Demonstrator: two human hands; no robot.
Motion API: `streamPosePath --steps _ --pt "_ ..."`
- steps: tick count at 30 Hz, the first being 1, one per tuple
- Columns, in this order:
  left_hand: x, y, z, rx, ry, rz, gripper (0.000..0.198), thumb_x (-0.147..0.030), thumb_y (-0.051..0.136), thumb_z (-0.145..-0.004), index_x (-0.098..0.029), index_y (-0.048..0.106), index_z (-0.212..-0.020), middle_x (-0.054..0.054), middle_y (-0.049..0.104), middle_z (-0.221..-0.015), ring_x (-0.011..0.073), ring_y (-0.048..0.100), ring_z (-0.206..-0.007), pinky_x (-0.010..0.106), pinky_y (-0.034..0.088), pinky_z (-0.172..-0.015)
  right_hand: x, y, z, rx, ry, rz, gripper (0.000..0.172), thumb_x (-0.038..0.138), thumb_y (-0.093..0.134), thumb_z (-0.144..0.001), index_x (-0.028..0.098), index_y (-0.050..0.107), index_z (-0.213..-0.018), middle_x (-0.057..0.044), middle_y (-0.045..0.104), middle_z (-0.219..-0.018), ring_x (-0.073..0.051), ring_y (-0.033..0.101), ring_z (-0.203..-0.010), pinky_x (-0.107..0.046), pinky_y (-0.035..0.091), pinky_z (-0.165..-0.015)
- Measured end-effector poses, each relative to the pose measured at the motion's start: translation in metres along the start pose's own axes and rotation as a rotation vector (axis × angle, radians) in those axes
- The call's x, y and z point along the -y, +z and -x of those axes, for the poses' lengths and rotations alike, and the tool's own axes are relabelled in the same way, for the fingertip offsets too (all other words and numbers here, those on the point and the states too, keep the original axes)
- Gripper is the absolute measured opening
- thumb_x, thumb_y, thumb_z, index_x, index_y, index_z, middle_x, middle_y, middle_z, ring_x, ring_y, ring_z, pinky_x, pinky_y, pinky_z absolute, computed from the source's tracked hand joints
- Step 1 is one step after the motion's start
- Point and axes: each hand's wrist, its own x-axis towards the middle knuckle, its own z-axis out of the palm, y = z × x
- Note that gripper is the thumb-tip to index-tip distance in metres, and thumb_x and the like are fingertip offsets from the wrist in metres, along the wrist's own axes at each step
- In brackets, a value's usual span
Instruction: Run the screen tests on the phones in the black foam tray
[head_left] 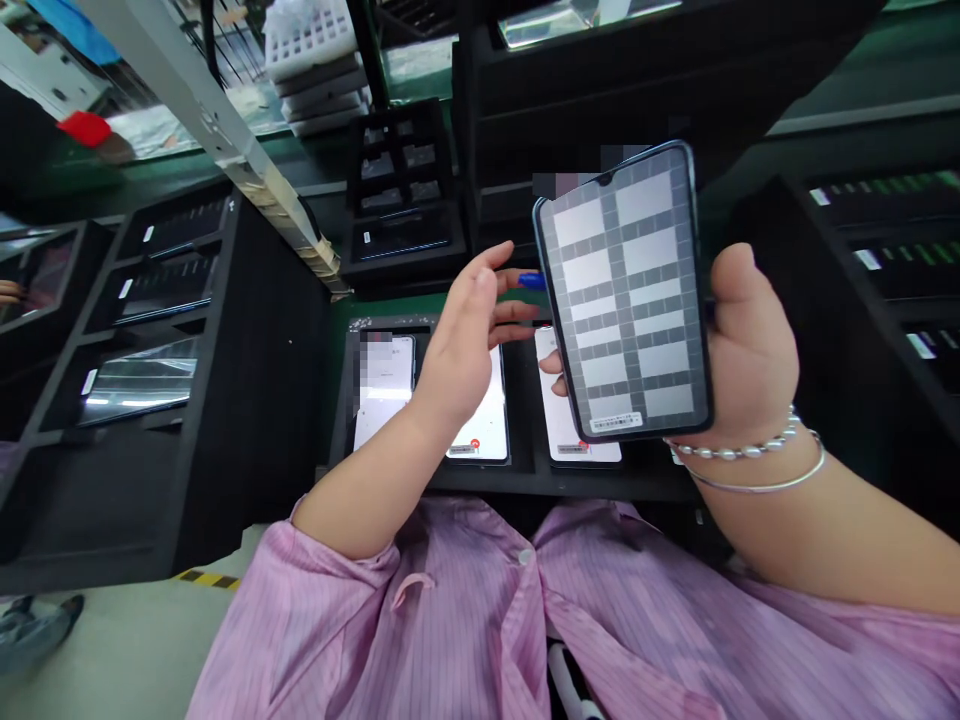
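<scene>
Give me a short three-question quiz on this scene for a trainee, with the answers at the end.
1. Which hand grips the raised phone?
2. True or false: the beaded bracelet is on the left wrist.
3. Which shapes fill the raised phone's screen? A) circles B) rectangles C) stars

Key:
1. The right hand.
2. False; it is on the right wrist.
3. B
</scene>
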Motion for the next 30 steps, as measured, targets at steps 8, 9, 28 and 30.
streamPosePath --steps 8,9,28,30 --pt "-0.011 0.001 0.004 0.088 0.048 -0.027 0.041 -0.058 0.063 -0.100 -0.021 0.063 -0.083 -0.005 0.047 -0.060 0.0098 0.051 -0.057 0.023 0.052 -0.058 -0.003 -0.002 0.000 0.040 0.170 -0.046 0.065 0.081 0.051 -0.095 0.026 0.078 -0.118 -0.010 0.077 -0.109 -0.029 0.077 -0.084 -0.044 0.067 -0.067" --pt "-0.010 0.001 0.004 0.068 0.069 -0.030 0.039 -0.058 0.063 -0.099 -0.021 0.064 -0.085 -0.005 0.047 -0.061 0.0097 0.051 -0.057 0.023 0.052 -0.057 -0.002 -0.003 0.000 0.049 0.185 -0.050 0.065 0.081 0.055 -0.093 0.025 0.078 -0.118 -0.011 0.078 -0.107 -0.028 0.077 -0.080 -0.043 0.066 -0.064" --pt "-0.017 -0.048 -0.024 -0.344 0.415 -0.220 0.041 -0.055 0.060 -0.103 -0.021 0.061 -0.081 -0.004 0.037 -0.064 0.0080 0.046 -0.052 0.021 0.042 -0.050 -0.003 0.001 0.002 -0.308 0.138 0.141 0.074 0.097 0.062 -0.071 0.033 0.079 -0.104 -0.009 0.077 -0.096 -0.033 0.075 -0.076 -0.046 0.063 -0.054" --pt "-0.020 -0.049 -0.023 -0.394 0.469 -0.225 0.046 -0.061 0.058 -0.102 -0.021 0.058 -0.080 -0.004 0.037 -0.064 0.0074 0.045 -0.051 0.021 0.042 -0.051 -0.003 0.004 0.005 -0.330 0.157 0.124 0.070 0.093 0.046 -0.085 0.035 0.078 -0.109 -0.008 0.077 -0.112 -0.032 0.076 -0.092 -0.047 0.065 -0.068"
